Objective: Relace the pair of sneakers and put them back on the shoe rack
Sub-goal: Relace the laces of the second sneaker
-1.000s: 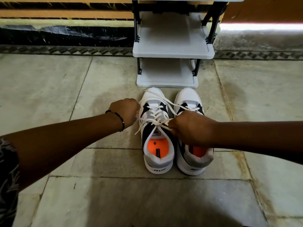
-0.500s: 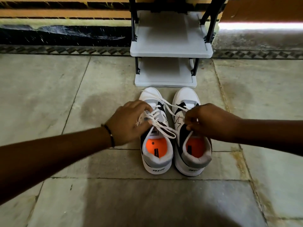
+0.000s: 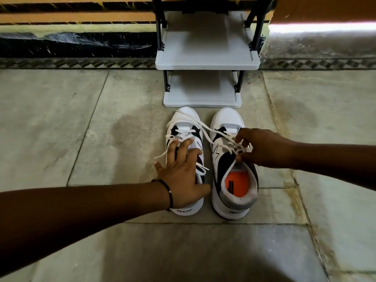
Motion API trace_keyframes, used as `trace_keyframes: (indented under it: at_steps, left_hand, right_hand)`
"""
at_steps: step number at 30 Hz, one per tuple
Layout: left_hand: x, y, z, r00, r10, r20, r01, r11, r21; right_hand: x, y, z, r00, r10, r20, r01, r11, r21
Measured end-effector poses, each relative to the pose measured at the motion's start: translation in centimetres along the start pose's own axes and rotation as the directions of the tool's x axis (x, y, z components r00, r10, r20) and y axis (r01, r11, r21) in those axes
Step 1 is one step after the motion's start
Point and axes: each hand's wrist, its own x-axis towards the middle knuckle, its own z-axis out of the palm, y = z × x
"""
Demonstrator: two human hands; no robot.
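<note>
Two white, black and grey sneakers stand side by side on the floor, toes toward the shoe rack (image 3: 207, 64). My left hand (image 3: 183, 171) lies spread over the collar and tongue of the left sneaker (image 3: 184, 123), covering its opening; loose white lace ends trail beside my fingers. My right hand (image 3: 262, 147) pinches the tongue and collar of the right sneaker (image 3: 227, 119), whose orange insole shows. A long white lace (image 3: 211, 132) runs from the left sneaker across to the right one, under my right fingers.
The grey rack with black posts stands against the wall, its two lower shelves bare. Stone floor tiles spread out on both sides of the sneakers. A patterned strip runs along the foot of the wall.
My left hand has let go of the laces and slid back, flattening over the left sneaker's opening. My right hand has shifted onto the right sneaker's tongue.
</note>
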Motion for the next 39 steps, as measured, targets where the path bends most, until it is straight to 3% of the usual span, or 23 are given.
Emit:
trace_keyframes:
  at_steps: [11, 14, 16, 19, 21, 24, 26, 28, 30, 32, 33, 35, 37, 39]
  left_hand:
    - [0.5, -0.8, -0.8, 0.999, 0.011, -0.038, -0.006, 0.991, 0.137]
    - [0.3, -1.3, -0.9, 0.977, 0.138, -0.165, -0.089, 0.958, 0.272]
    - [0.5, -0.5, -1.5, 0.939, 0.259, -0.225, -0.165, 0.916, 0.367]
    - [2.2, 2.0, -2.4, 0.965, 0.251, -0.073, -0.211, 0.913, 0.35]
    - [3.5, 3.7, -2.1, 0.988, 0.15, 0.031, -0.152, 0.948, 0.279]
    - [4.1, 5.9, -1.1, 0.999, 0.0, 0.035, -0.002, 0.999, 0.054]
    - [4.7, 6.7, -0.6, 0.996, -0.087, -0.008, 0.084, 0.982, -0.17]
    - [5.3, 7.6, -0.8, 0.994, -0.103, -0.036, 0.081, 0.921, -0.382]
    - [5.8, 8.0, -1.4, 0.993, -0.109, -0.034, 0.051, 0.686, -0.725]
    - [5.9, 8.6, -2.2, 0.984, -0.156, 0.082, 0.137, 0.381, -0.914]
    - [5.6, 8.9, -2.7, 0.971, -0.188, 0.144, 0.199, 0.314, -0.928]
    - [5.2, 8.8, -2.8, 0.953, -0.225, 0.2, 0.263, 0.295, -0.919]
    - [5.0, 8.3, -2.9, 0.963, -0.242, 0.115, 0.187, 0.302, -0.935]
    - [4.8, 7.8, -3.1, 0.979, -0.175, -0.106, -0.02, 0.433, -0.901]
  right_hand:
    - [-0.2, 1.0, 0.4, 0.999, -0.015, -0.047, 0.022, 0.986, 0.164]
    - [-0.3, 1.2, 0.7, 0.998, 0.025, -0.065, -0.007, 0.962, 0.274]
    - [-0.2, 1.3, 0.8, 0.997, 0.058, -0.051, -0.031, 0.902, 0.43]
    - [-0.3, 1.2, 0.5, 0.996, 0.087, 0.012, -0.072, 0.74, 0.668]
    - [-0.4, 0.9, 0.4, 0.996, 0.092, 0.021, -0.079, 0.682, 0.727]
    - [-0.5, 0.6, 0.5, 0.992, 0.125, -0.017, -0.075, 0.696, 0.714]
    - [-0.6, 0.7, 0.6, 0.984, 0.168, -0.055, -0.079, 0.698, 0.712]
    - [-0.6, 0.9, 0.6, 0.974, 0.212, -0.08, -0.093, 0.696, 0.712]
    - [-0.5, 1.1, 0.6, 0.965, 0.251, -0.069, -0.13, 0.694, 0.709]
    - [-0.5, 1.2, 0.4, 0.956, 0.289, -0.056, -0.154, 0.653, 0.742]
    - [-0.4, 1.2, 0.2, 0.949, 0.309, -0.059, -0.157, 0.629, 0.761]
    - [-0.2, 1.3, -0.2, 0.935, 0.35, -0.056, -0.172, 0.586, 0.792]
    - [-0.1, 1.3, -0.6, 0.93, 0.366, -0.01, -0.214, 0.566, 0.796]
    - [0.0, 1.0, -0.9, 0.951, 0.297, 0.088, -0.262, 0.622, 0.738]
